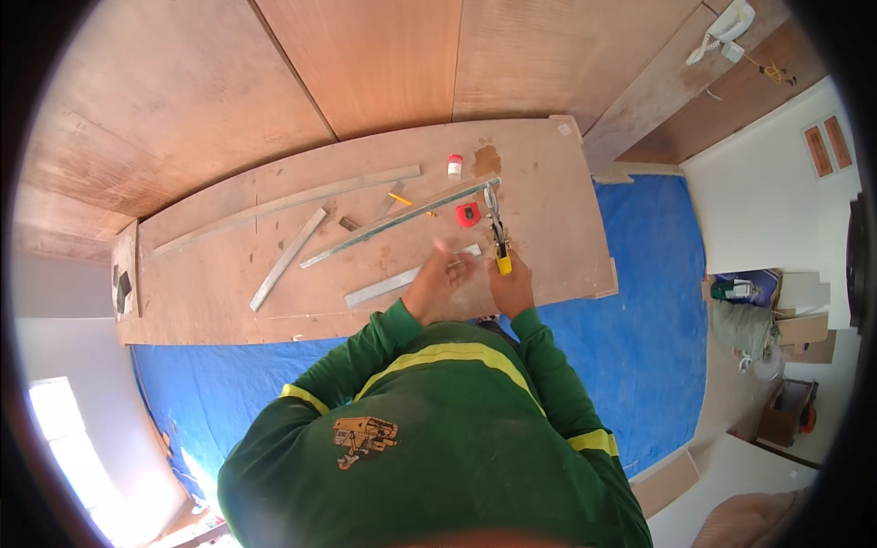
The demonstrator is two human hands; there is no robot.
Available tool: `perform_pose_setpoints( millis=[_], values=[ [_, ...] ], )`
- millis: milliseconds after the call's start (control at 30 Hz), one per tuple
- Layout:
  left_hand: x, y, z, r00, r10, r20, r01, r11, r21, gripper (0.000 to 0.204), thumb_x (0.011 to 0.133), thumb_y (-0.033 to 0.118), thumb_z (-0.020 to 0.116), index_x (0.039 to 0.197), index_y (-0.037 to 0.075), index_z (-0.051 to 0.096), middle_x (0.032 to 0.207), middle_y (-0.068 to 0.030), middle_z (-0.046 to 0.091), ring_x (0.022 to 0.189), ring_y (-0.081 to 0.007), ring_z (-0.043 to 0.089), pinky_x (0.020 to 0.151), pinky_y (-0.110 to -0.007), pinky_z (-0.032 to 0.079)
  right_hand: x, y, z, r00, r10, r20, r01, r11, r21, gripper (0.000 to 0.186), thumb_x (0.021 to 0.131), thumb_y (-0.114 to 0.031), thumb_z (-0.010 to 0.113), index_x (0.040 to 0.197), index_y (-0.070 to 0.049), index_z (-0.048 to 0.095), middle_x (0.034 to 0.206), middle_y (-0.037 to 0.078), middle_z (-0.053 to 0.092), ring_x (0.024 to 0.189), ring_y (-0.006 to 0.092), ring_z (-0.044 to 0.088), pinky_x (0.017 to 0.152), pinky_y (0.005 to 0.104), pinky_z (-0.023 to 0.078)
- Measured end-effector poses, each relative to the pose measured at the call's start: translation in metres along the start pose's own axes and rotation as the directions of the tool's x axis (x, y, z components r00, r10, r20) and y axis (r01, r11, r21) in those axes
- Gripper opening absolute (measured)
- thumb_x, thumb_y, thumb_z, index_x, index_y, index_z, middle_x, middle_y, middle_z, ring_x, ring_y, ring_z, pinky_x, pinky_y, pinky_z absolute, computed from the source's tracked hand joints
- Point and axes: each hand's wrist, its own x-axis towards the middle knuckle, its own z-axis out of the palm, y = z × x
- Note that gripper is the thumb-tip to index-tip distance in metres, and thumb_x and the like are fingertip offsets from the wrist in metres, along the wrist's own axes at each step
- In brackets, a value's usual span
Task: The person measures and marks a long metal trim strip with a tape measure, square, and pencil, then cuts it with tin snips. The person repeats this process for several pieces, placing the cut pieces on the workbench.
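My right hand (511,287) grips tin snips (502,256) with yellow handles at the front of the wooden work board (548,183), jaws pointing away from me. My left hand (437,285), slightly blurred, has its fingers apart over a short metal strip (373,291). Beyond my hands lie a long metal channel (365,236), its far end under or beside the snips' jaws, and a red tape measure (468,215). Farther left are a longer strip (206,231), another short strip (288,259) and a yellow pencil (398,198). A small red-and-white container (455,166) stands farther back.
Plywood panels (384,55) border the board's far side. Blue sheeting (649,256) covers the floor around it. A white telephone (731,27) is at the upper right. Bags and cardboard (804,329) are piled at the right, and a bright window (64,429) is at lower left.
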Motion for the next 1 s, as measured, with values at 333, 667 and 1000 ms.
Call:
perform_pose_setpoints(
  millis=[333, 667, 1000],
  values=[
    [0.123, 0.121, -0.047, 0.738, 0.364, -0.568, -0.648, 0.618, -0.445, 0.072, 0.1, 0.08, 0.057, 0.116, 0.01, 0.052, 0.081, 0.0012, 0.043, 0.067, -0.0128, 0.043, 0.066, -0.032, 0.044, -0.037, -0.047, -0.024, 0.845, 0.053, 0.533, -0.034, 0.998, -0.047, 0.04, 0.097, -0.023, 0.074, 0.128, 0.0, 0.062, 0.107, 0.031, 0.071, 0.107, 0.0482, 0.07, 0.086, 0.0513, 0.055],
    [0.088, 0.178, 0.015, 0.906, 0.358, -0.227, -0.413, 0.865, -0.284, 0.078, 0.098, 0.085, 0.054, 0.113, 0.009, 0.053, 0.075, 0.0049, 0.036, 0.056, -0.0064, 0.033, 0.053, -0.025, 0.033, -0.038, -0.081, -0.084, 0.858, -0.004, 0.513, 0.012, 1.0, -0.012, 0.04, 0.098, -0.021, 0.076, 0.13, -0.002, 0.061, 0.101, 0.016, 0.07, 0.095, 0.0312, 0.07, 0.087, 0.0425, 0.056],
    [0.091, 0.175, 0.04, 0.962, 0.259, -0.082, -0.271, 0.938, -0.217, 0.077, 0.098, 0.087, 0.05, 0.107, 0.011, 0.054, 0.073, 0.006, 0.034, 0.055, -0.0049, 0.031, 0.052, -0.024, 0.031, -0.041, -0.089, -0.084, 0.838, -0.076, 0.54, 0.014, 0.993, 0.118, 0.035, 0.101, -0.023, 0.075, 0.125, -0.002, 0.059, 0.098, 0.012, 0.067, 0.089, 0.0257, 0.066, 0.085, 0.0401, 0.055]
  ],
)
